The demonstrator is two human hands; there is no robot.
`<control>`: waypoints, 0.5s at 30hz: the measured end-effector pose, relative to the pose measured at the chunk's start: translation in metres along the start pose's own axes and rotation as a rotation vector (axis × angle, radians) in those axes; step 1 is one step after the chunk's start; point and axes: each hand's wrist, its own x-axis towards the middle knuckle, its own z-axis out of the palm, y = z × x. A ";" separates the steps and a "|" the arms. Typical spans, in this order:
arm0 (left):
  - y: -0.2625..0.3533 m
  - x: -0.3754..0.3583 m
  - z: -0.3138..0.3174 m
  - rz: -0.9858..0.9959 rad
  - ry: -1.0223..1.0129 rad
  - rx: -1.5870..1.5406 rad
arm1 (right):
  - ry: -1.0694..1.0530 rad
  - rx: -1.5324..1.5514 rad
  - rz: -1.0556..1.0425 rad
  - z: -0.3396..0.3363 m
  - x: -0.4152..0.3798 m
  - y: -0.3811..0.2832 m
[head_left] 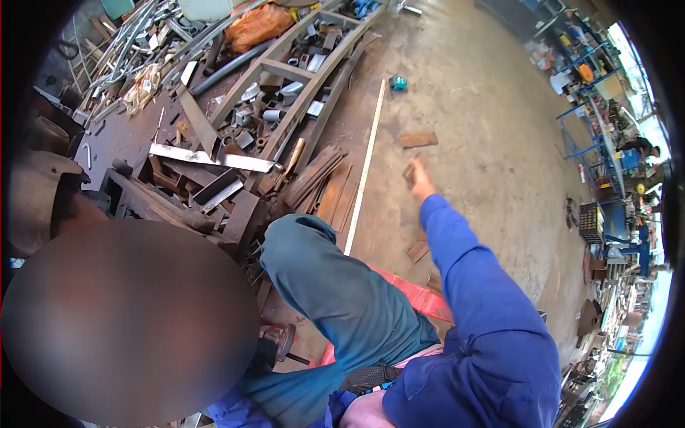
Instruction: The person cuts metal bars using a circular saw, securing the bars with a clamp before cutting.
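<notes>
My right hand [419, 180] reaches out over the concrete floor at the end of a blue sleeve. Its fingers are drawn together, with a small brown patch at their tips that I cannot make out. Just beyond it lies a flat brown wooden piece [419, 139]. To its left, a long pale strip [367, 157] runs along the floor, with a teal tool [398, 83] beside its far end. Another small brown piece [418, 250] lies nearer to me, beside the sleeve. My left hand does not show.
Scrap metal and a steel frame [287, 70] fill the left. A red bar [414, 291] passes behind my bent leg. A blurred shape covers the lower left. Loaded shelving [596, 85], a black crate [591, 222] and a distant person [640, 148] stand at right.
</notes>
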 end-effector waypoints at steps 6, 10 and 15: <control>-0.006 0.019 0.012 -0.048 -0.013 0.009 | 0.011 -0.364 0.298 -0.005 0.032 -0.051; -0.009 0.031 0.018 -0.097 -0.028 0.000 | -0.316 -0.363 0.439 0.070 -0.013 0.014; -0.007 0.033 0.022 -0.156 0.001 0.043 | -0.396 -0.643 0.265 0.167 -0.092 0.075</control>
